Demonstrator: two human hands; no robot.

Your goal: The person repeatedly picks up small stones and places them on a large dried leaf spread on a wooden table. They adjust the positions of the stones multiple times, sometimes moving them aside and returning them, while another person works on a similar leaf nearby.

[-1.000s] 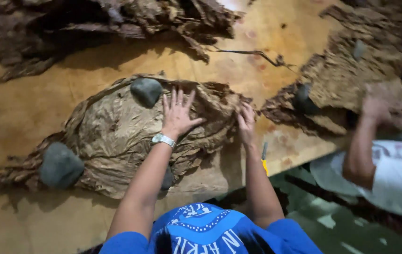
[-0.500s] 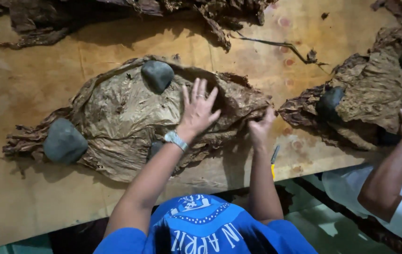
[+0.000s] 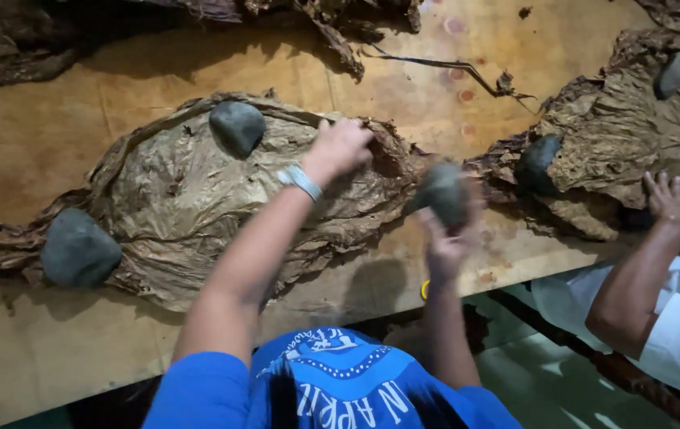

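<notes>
So you've got a big wooden table (image 3: 54, 349) under everything, and the main thing on it is that wide stack of flattened brown leaves (image 3: 189, 199) spread out in front of you. A second leaf pile (image 3: 626, 143) sits off to the right, where a co-worker's hand (image 3: 668, 202) rests on it with the fingers spread flat. More dark dried leaves (image 3: 220, 12) are heaped along the far edge.

On your stack there's a grey stone (image 3: 79, 249) at the left end and another grey stone (image 3: 237, 126) near the top. Your left hand (image 3: 341, 148) is pressed down on the right part of the leaves, fingers curled into a loose fist. Your right hand (image 3: 449, 238) is lifted just off the table edge, fingers wrapped round a third stone (image 3: 443, 193), a bit blurred. There's a pale wristband (image 3: 300, 181) on your left wrist.
</notes>
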